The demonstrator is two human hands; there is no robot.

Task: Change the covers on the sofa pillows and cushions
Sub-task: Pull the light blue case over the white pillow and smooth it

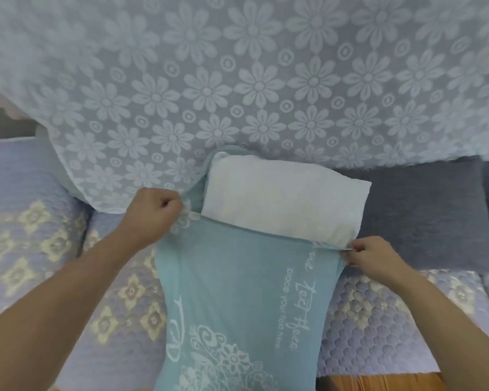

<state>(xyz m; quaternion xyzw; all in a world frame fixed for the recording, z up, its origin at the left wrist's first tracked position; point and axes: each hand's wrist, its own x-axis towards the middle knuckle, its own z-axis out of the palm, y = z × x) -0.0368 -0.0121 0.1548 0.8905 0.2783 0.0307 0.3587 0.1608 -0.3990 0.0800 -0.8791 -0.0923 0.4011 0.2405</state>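
Observation:
A white pillow insert (285, 201) lies on the sofa seat, its far half bare and its near half inside a teal cover (237, 300) printed with white script and flowers. My left hand (153, 215) grips the cover's open edge at the left corner in a closed fist. At the right corner of that opening my right hand (370, 258) pinches the cover's edge. The rest of the cover hangs toward me over the seat's front edge.
A blue throw with white daisies (266, 80) drapes over the sofa back. A dark grey cushion (429, 213) leans at the right beside the insert. Quilted lilac seat covers (40, 235) lie under everything. Wooden floor (378, 382) shows at the bottom right.

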